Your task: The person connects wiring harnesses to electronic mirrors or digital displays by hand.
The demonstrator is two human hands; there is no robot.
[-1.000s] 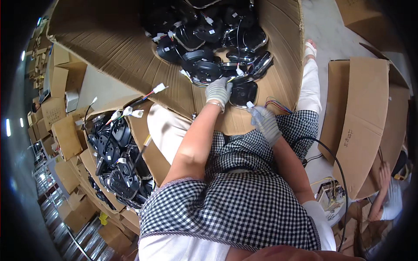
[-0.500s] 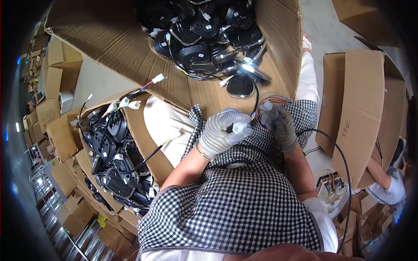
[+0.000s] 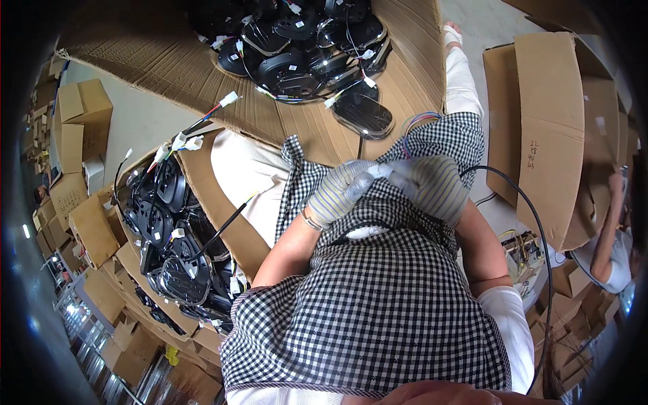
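In front of my apron, my left hand (image 3: 341, 194), in a striped work glove, pinches a white plastic wire connector (image 3: 379, 171). My right hand (image 3: 433, 190), gloved the same way, is closed against it from the other side; its fingers mostly hide what they grip. Thin coloured wires (image 3: 417, 122) loop up from behind the right hand. From a glossy black rounded unit (image 3: 364, 115) on the carton flap, a black cable (image 3: 360, 148) runs down to my left hand. Whether the connector's halves are joined I cannot tell.
A large carton (image 3: 408, 74) ahead holds several black units with wired plugs. More fill the carton (image 3: 251, 253) at my left. A black cable (image 3: 542, 229) curves along my right side, past an open box of wiring (image 3: 520, 253). Another person's arm (image 3: 605, 233) is at far right.
My hands have come together; before, they were apart, each at a pale connector. The bright spot on the black unit is gone and it lies flatter. The other person's arm has risen.
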